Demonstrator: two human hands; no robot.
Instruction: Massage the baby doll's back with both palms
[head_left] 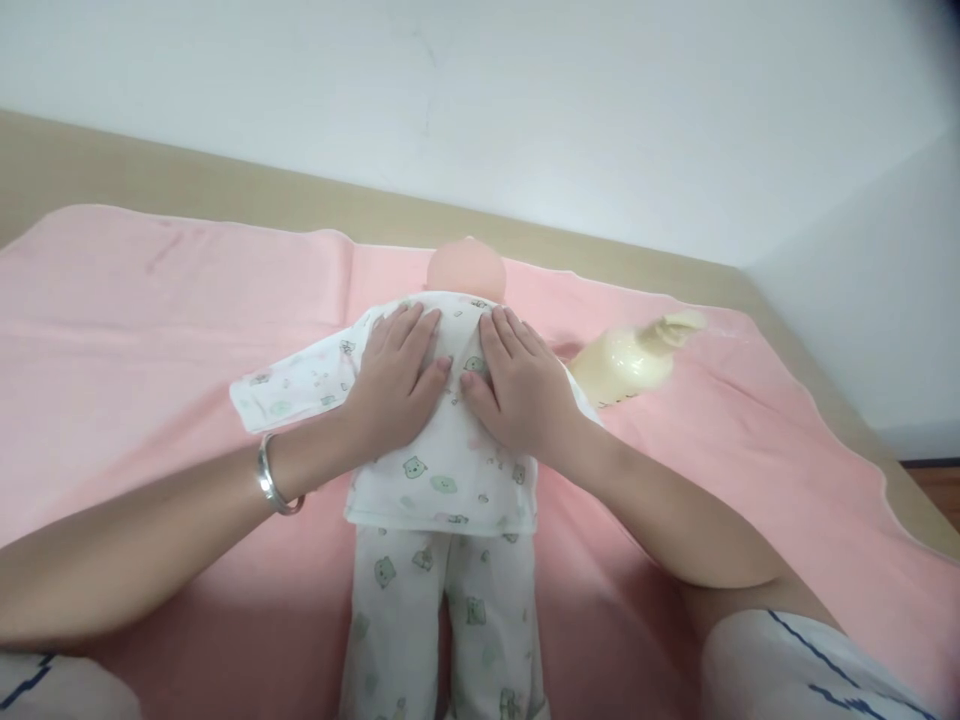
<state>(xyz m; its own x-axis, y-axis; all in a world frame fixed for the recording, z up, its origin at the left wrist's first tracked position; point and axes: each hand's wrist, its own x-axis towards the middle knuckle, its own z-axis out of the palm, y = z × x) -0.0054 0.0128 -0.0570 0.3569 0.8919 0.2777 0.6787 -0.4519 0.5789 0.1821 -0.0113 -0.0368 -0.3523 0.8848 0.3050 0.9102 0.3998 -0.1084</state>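
Note:
A baby doll (466,268) lies on a pink cloth, its bare round head at the far end and no facial features showing. It wears a white top (442,490) and matching white trousers (401,610), both printed with small green animals. My left hand (401,375) rests flat on the left of the doll's upper body, fingers stretched toward the head. Mirroring it, my right hand (521,385) lies flat on the right side. Both thumbs point inward, with a gap between them. One sleeve (300,380) spreads out to the left; the other is mostly hidden behind my right hand.
A pale yellow pump bottle (626,360) lies tilted on the pink cloth (247,270), just right of the doll. The cloth covers a light wooden table (225,185), whose far edge meets a white wall (480,110). Another wall stands at the right.

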